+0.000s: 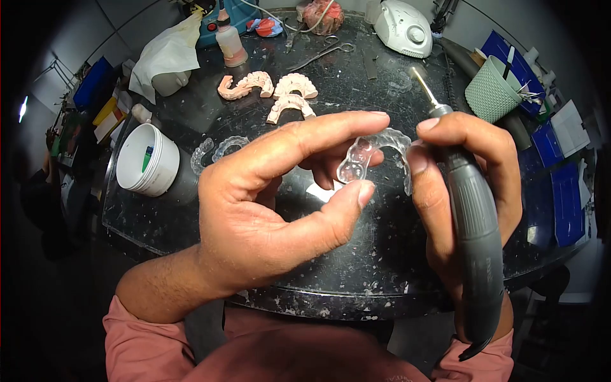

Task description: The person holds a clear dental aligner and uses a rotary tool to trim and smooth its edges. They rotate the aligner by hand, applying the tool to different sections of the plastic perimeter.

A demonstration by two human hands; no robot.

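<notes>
Between the thumb and fingers of my left hand is a clear dental aligner, its arch curving up and to the right. My right hand is wrapped round a dark grey rotary handpiece. A thin metal bit points up and away from the handpiece's top end. My right thumb is close to the aligner's right arm and seems to touch it. Behind my left hand, more clear aligners lie on the black table, partly hidden by the hand.
Several dental plaster models sit beyond my hands. A white tub stands at left, a bottle further back. Scissors lie near a white control box. At right is a green basket with tools.
</notes>
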